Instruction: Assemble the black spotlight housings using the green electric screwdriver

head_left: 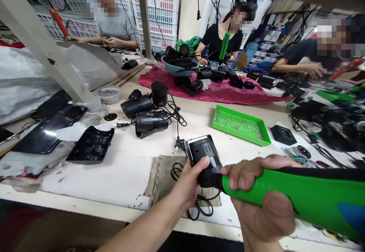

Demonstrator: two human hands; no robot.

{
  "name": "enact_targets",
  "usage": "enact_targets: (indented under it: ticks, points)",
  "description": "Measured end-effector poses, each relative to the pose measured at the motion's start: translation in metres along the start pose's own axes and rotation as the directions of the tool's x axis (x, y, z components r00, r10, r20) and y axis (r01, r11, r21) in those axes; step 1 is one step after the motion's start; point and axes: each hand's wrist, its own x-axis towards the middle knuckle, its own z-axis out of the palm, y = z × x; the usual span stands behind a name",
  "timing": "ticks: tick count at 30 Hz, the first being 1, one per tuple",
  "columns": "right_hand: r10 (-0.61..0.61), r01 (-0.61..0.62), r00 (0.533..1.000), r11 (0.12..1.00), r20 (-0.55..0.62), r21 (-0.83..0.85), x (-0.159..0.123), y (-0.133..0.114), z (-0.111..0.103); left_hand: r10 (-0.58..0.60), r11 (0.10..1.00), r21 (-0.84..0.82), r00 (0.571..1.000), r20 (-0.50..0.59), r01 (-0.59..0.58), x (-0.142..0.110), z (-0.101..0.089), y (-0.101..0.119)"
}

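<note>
My left hand (190, 185) is wrapped round a black lamp housing (205, 155) with a pale rim, which it holds above a worn cloth (165, 176) on the bench. In my right hand (262, 202) is a green electric screwdriver (302, 197), its fingers closed about the body. The screwdriver's black nose meets the near end of the housing; its bit is hidden. A black cable (203, 210) lies in loops on the cloth beneath the housing.
A green tray (241, 138) of small screws stands beyond my hands. Finished-looking black housings (151, 122) with cords and an open half shell (91, 145) lie left. Several people work opposite, one near a blue basket (179, 68) on pink plastic (228, 96). A post (54, 43) rises at left.
</note>
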Motion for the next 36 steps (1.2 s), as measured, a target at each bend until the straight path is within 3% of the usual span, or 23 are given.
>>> enact_targets:
  ticks: [12,18,21,28,32,36]
  points:
    - [-0.058,0.059,0.998,0.997,0.02,-0.045,-0.002,-0.018,-0.013,-0.058,0.998,-0.012,0.997,-0.051,0.057,0.002,0.0,0.001]
    - [-0.08,0.076,0.994,0.996,-0.071,-0.057,-0.01,-0.029,-0.013,-0.085,0.996,-0.014,0.995,-0.054,0.084,0.001,0.001,0.003]
    - [-0.052,0.052,0.999,0.998,-0.012,-0.02,-0.009,-0.03,-0.014,-0.105,0.995,-0.002,0.994,-0.043,0.105,-0.001,0.002,0.005]
    - [-0.121,0.121,0.99,0.993,0.074,0.0,-0.009,-0.022,-0.016,-0.101,0.994,0.035,0.994,-0.029,0.102,-0.001,0.0,0.002]
    - [-0.08,0.083,0.981,0.996,0.176,-0.012,-0.009,-0.007,-0.017,-0.074,0.997,0.033,0.997,-0.018,0.075,0.0,0.0,0.0]
    - [-0.079,0.083,0.982,0.996,0.17,-0.02,-0.005,0.005,-0.017,-0.053,0.998,0.022,0.999,0.004,0.053,0.0,0.0,-0.001]
